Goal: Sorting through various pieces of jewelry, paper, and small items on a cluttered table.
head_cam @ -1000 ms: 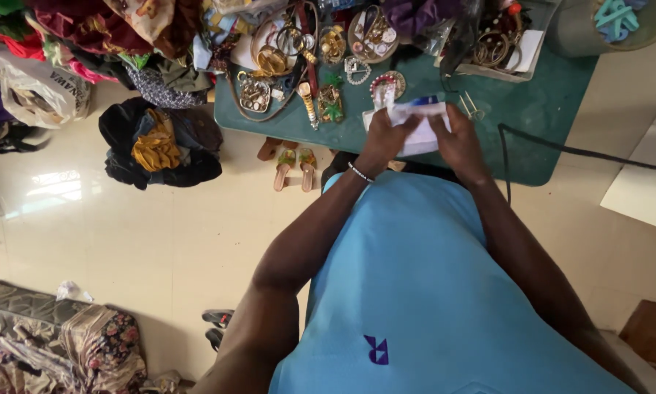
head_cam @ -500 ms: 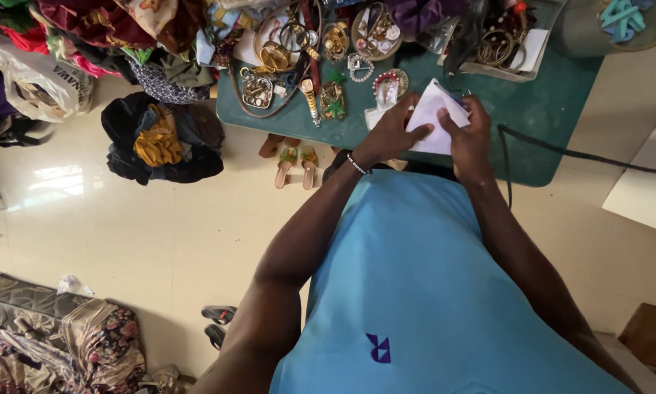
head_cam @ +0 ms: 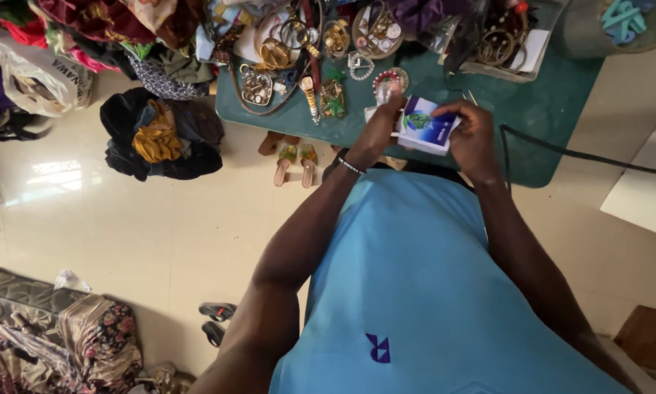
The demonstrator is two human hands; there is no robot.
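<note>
Turned over since half a second ago: small white-and-blue cardboard box (head_cam: 427, 125), printed face up now. Gripped at opposite edges by left hand (head_cam: 377, 131) and right hand (head_cam: 475, 135) (for steadiness, probably), above green tabletop (head_cam: 546, 109), near gold jewellery pieces (head_cam: 320, 66).

Bright daylight, floor glare, wide-angle distortion

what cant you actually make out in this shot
- Head view: the underside of the small white and blue box faces away, and the left hand and right hand cover its ends.
- Buckles and trinkets on the green table: too small and crowded to tell apart.
- The bin at top right is cut off by the frame edge.
- The black cable runs off the right edge.
</note>
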